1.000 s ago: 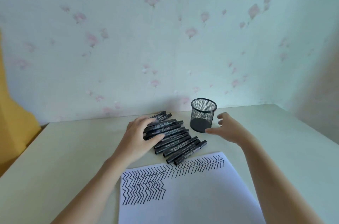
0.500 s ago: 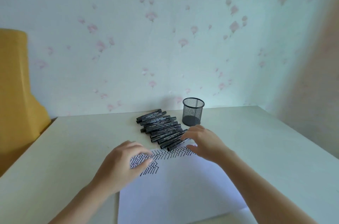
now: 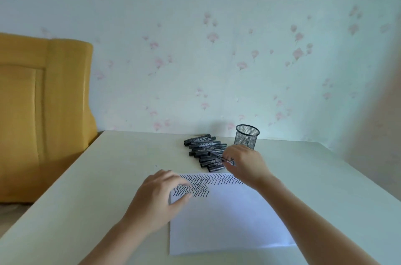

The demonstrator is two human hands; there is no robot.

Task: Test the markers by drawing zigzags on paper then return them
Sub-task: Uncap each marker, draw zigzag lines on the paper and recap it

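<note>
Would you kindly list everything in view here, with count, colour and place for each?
Table: one, cream, filling the foreground.
Paper: one white sheet with black zigzags along its far end, on the table.
Markers: about ten, black, in a row beyond the paper.
Cup: one, black mesh, right of the markers.
Furniture: one, yellow, left of the table.
Wall: pale with pink flowers, behind.
Left hand: resting on the paper's left edge.
Right hand: pinching one black marker at the row's near end.
</note>
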